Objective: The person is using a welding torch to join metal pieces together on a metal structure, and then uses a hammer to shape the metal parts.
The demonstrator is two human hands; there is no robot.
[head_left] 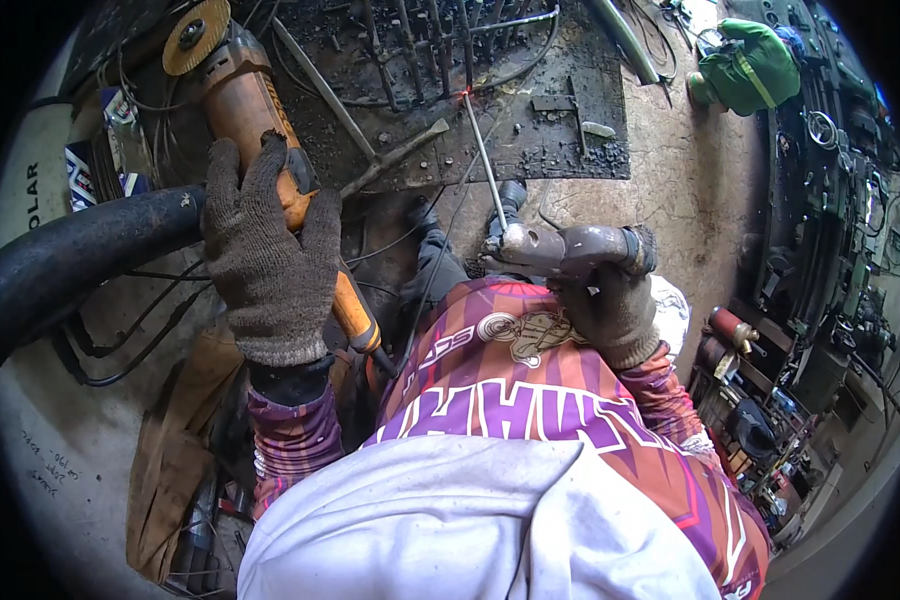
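Observation:
My left hand (pixel 270 250), in a dark knitted glove, is wrapped over the body of an orange angle grinder (pixel 242 95). A worn tan disc (pixel 196 38) sits at its upper end. My right hand (pixel 615 310), gloved the same way, is closed around a brownish-grey welding electrode holder (pixel 580 250). From its jaw a thin pale welding electrode (pixel 485 160) points up and away, and its far tip glows red beside upright dark metal rods (pixel 430 50). My right fingers are partly hidden by the holder.
Dark grit and scraps cover a metal plate (pixel 590 90) on the ground, with a T-shaped bar (pixel 400 155) across its near edge. A thick black pipe (pixel 100 250) is at left. Green cloth with a yellow stripe (pixel 755 65) shows far right, near machinery (pixel 820 200). Cables trail about.

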